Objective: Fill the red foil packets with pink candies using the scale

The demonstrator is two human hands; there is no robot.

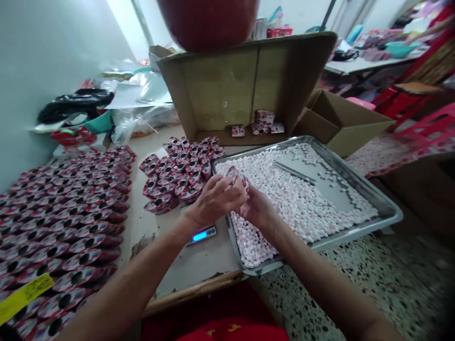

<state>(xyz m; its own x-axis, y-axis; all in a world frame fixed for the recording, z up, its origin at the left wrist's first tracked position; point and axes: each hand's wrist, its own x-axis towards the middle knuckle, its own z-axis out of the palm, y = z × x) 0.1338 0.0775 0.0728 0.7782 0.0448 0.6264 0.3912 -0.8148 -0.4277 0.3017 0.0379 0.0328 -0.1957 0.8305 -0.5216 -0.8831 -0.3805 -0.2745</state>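
Note:
My left hand (217,198) is closed around a small red-and-white printed pouch (232,174) above the near left corner of a metal tray (390,215). From the right, my right hand (259,208) grips the same pouch lower down; its fingertips are partly hidden. Small white pellets (280,208) cover much of the tray. Below my left wrist is a digital scale (202,235) with a lit blue display, half covered by the arm. Open pouches (181,170) of the same print stand in a cluster just left of my hands.
Rows of open pouches (71,222) fill the left side. Behind the tray, a cardboard box (220,90) on its side holds a few pouches (265,122). A metal bar (294,172) lies among the pellets. Another open box (355,118) stands right; a dark red object (213,21) hangs overhead.

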